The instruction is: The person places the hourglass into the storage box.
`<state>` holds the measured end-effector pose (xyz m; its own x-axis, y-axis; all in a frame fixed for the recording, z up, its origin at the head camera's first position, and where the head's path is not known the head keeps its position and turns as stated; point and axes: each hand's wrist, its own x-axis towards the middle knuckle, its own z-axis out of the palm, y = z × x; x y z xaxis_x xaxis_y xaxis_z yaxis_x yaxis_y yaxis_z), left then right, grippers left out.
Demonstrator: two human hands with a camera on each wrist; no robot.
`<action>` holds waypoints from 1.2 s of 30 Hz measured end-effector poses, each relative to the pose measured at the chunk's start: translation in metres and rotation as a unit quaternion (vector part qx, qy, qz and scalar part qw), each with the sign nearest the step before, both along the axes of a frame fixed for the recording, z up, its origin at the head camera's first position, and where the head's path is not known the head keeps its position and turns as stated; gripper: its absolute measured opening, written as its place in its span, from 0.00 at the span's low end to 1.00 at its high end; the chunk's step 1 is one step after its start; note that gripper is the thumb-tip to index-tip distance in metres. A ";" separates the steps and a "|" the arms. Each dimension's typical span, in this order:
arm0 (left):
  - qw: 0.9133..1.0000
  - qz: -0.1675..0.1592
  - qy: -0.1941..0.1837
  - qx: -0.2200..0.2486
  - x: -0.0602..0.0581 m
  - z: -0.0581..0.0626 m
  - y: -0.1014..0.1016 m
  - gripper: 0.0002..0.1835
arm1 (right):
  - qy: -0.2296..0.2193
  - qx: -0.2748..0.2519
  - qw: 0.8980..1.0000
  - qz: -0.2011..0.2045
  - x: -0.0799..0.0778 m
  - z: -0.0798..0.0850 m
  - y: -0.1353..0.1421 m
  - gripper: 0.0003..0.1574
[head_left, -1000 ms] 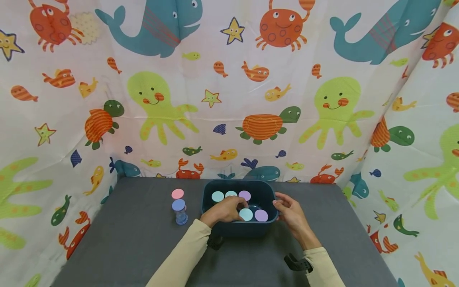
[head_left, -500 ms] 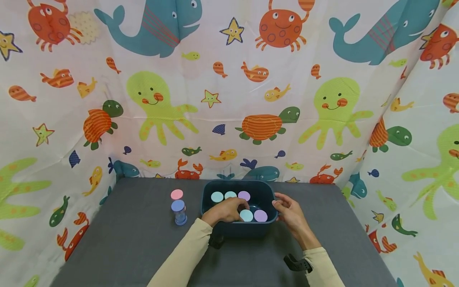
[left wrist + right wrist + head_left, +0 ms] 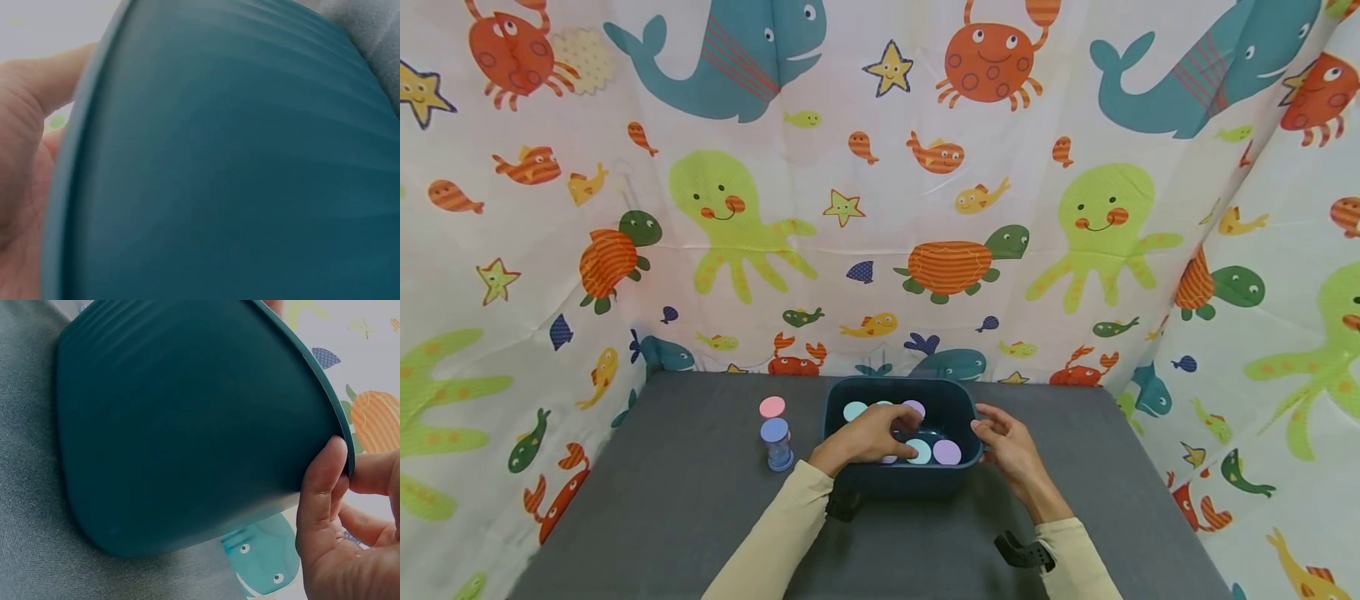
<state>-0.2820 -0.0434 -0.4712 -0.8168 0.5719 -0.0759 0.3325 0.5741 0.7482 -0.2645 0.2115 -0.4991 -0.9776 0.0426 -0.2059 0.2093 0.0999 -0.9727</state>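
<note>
A dark teal plastic bin (image 3: pixel 902 482) stands on the grey table, holding several sand timers seen by their round end caps. My left hand (image 3: pixel 874 433) reaches over the bin's near left side with its fingers and thumb curved apart. Its thumb overlaps a light-blue-capped sand timer (image 3: pixel 920 452), and a purple cap shows partly beneath the hand. Beside these is a purple-capped sand timer (image 3: pixel 947 452). My right hand (image 3: pixel 337 531) pinches the bin's right rim between thumb and fingers. In the left wrist view the bin's wall hides most of the left hand.
Left of the bin, a blue sand timer (image 3: pixel 777 444) stands upright, with a pink-capped sand timer (image 3: pixel 772 407) just behind it. A white curtain (image 3: pixel 865 317) printed with sea animals hangs along the back and sides of the grey table (image 3: pixel 700 500).
My left hand has lifted slightly and spread away from the light-blue-capped sand timer, uncovering part of a purple cap. The right hand stays on the rim.
</note>
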 end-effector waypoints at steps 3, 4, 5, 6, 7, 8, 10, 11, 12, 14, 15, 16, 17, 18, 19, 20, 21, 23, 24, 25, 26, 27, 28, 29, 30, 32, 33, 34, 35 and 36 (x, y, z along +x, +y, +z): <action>1.000 0.009 0.010 0.009 0.003 0.003 -0.004 0.27 | 0.002 -0.003 1.000 0.002 0.000 0.000 0.001 0.27; 1.000 0.010 0.016 0.011 0.004 0.004 -0.005 0.27 | 0.003 -0.004 1.000 0.002 0.000 0.000 0.001 0.27; 1.000 0.011 0.020 0.016 0.004 0.004 -0.007 0.27 | 0.003 -0.006 1.000 0.003 0.001 0.000 0.001 0.27; 0.999 0.011 0.025 0.023 0.005 0.004 -0.009 0.26 | 0.003 -0.008 1.000 0.003 0.001 0.000 0.001 0.27; 0.999 0.011 0.030 0.029 0.005 0.004 -0.012 0.26 | 0.004 -0.009 1.000 0.003 0.001 0.000 0.001 0.27; 0.999 0.014 0.035 0.034 0.006 0.004 -0.014 0.26 | 0.005 -0.010 1.000 0.004 0.001 0.000 0.001 0.28; 0.998 0.019 0.046 0.045 0.008 0.005 -0.020 0.25 | 0.004 -0.010 1.000 0.005 0.002 0.000 0.000 0.28; 0.997 0.023 0.051 0.053 0.009 0.006 -0.023 0.24 | 0.005 -0.010 1.000 0.005 0.002 0.000 0.000 0.28; 0.996 0.030 0.062 0.058 0.010 0.007 -0.026 0.24 | 0.006 -0.009 1.000 0.005 0.002 0.000 0.000 0.28; 0.993 0.058 0.078 0.068 0.016 0.011 -0.033 0.22 | 0.006 -0.008 1.000 0.003 0.002 0.000 0.000 0.28; 0.991 0.073 0.086 0.077 0.019 0.012 -0.037 0.21 | 0.002 -0.006 1.000 0.001 0.002 -0.001 -0.001 0.28; 0.987 0.090 0.096 0.089 0.022 0.014 -0.042 0.20 | 0.000 -0.006 1.000 0.001 0.003 -0.001 -0.001 0.28; 0.983 0.110 0.105 0.101 0.026 0.014 -0.046 0.19 | -0.004 -0.007 1.000 -0.001 0.004 -0.002 -0.001 0.28; 0.978 0.130 0.117 0.113 0.029 0.015 -0.051 0.19 | -0.007 -0.008 1.000 -0.001 0.005 -0.003 -0.001 0.28; 0.973 0.149 0.126 0.126 0.033 0.016 -0.056 0.19 | -0.010 -0.010 1.000 -0.001 0.006 -0.003 -0.001 0.28; 0.966 0.165 0.137 0.141 0.036 0.016 -0.062 0.18 | -0.012 -0.015 1.000 -0.001 0.007 -0.004 0.000 0.28; 0.960 0.180 0.151 0.155 0.039 0.015 -0.068 0.18 | -0.011 -0.019 1.000 -0.001 0.008 -0.005 0.000 0.28; 0.944 0.213 0.178 0.181 0.044 0.014 -0.080 0.17 | -0.005 -0.028 1.000 0.000 0.009 -0.006 0.001 0.28; 0.935 0.230 0.191 0.192 0.046 0.013 -0.086 0.16 | -0.003 -0.031 1.000 0.001 0.009 -0.006 0.001 0.28; 0.925 0.249 0.203 0.201 0.049 0.012 -0.092 0.16 | -0.001 -0.032 0.999 0.003 0.009 -0.006 0.001 0.28; 0.916 0.267 0.216 0.209 0.051 0.010 -0.099 0.15 | 0.000 -0.033 0.999 0.003 0.009 -0.006 0.002 0.28; 0.905 0.286 0.228 0.217 0.053 0.008 -0.105 0.15 | 0.000 -0.032 0.999 0.004 0.008 -0.006 0.002 0.28; 0.895 0.305 0.237 0.223 0.055 0.006 -0.110 0.15 | 0.000 -0.032 0.999 0.005 0.008 -0.005 0.002 0.29; 0.885 0.323 0.246 0.227 0.057 0.004 -0.116 0.16 | -0.002 -0.031 0.999 0.005 0.008 -0.005 0.002 0.28; 0.877 0.339 0.252 0.228 0.058 0.001 -0.121 0.16 | -0.003 -0.029 1.000 0.006 0.008 -0.005 0.002 0.28; 0.864 0.366 0.264 0.225 0.059 -0.005 -0.129 0.18 | -0.004 -0.025 1.000 0.005 0.007 -0.004 0.002 0.28; 0.859 0.377 0.265 0.222 0.059 -0.008 -0.133 0.20 | -0.003 -0.024 1.000 0.006 0.006 -0.004 0.002 0.28; 0.857 0.385 0.265 0.216 0.059 -0.011 -0.135 0.21 | -0.001 -0.022 1.000 0.006 0.006 -0.004 0.002 0.28; 0.856 0.393 0.264 0.209 0.059 -0.014 -0.138 0.23 | 0.001 -0.021 1.000 0.007 0.005 -0.003 0.002 0.28; 0.855 0.399 0.261 0.203 0.058 -0.018 -0.140 0.24 | 0.002 -0.022 1.000 0.008 0.004 -0.003 0.002 0.28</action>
